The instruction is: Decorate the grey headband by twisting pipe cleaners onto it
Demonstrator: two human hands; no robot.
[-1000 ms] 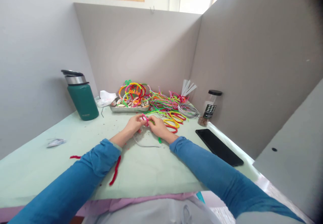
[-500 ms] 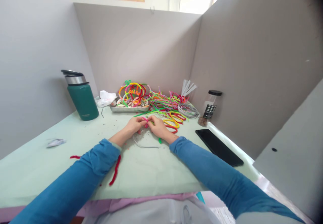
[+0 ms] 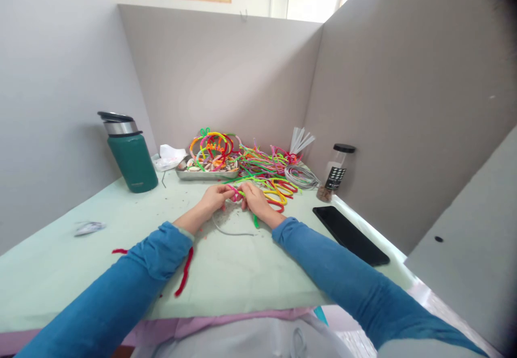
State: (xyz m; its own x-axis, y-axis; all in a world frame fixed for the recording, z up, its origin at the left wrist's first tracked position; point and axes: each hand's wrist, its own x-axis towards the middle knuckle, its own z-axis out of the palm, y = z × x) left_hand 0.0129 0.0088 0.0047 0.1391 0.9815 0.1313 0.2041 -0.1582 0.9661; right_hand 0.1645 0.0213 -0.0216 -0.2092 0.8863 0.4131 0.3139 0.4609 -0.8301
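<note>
Pinched between the fingers of my left hand (image 3: 215, 197) is a pink pipe cleaner (image 3: 233, 192), bent into a small bunch. My right hand (image 3: 254, 199) is closed close beside it on a green pipe cleaner (image 3: 241, 192), whose darker green end (image 3: 256, 221) hangs below the palm. The two fingertips nearly meet, and how the pink and green pieces join is too small to make out. A thin grey wire (image 3: 232, 234) curves down from under my left hand onto the cloth. A red pipe cleaner (image 3: 186, 273) lies by my left sleeve.
Behind my hands stand a metal tray (image 3: 208, 175) with pipe-cleaner shapes, a heap of coloured pipe cleaners (image 3: 266, 160) and a grey wire coil (image 3: 301, 177). A green bottle (image 3: 133, 161) is at left. A jar (image 3: 335, 174) and black phone (image 3: 350, 236) are at right.
My right hand has shifted slightly to the right, away from my left. More of the green pipe cleaner shows between them. My left hand has hardly moved.
</note>
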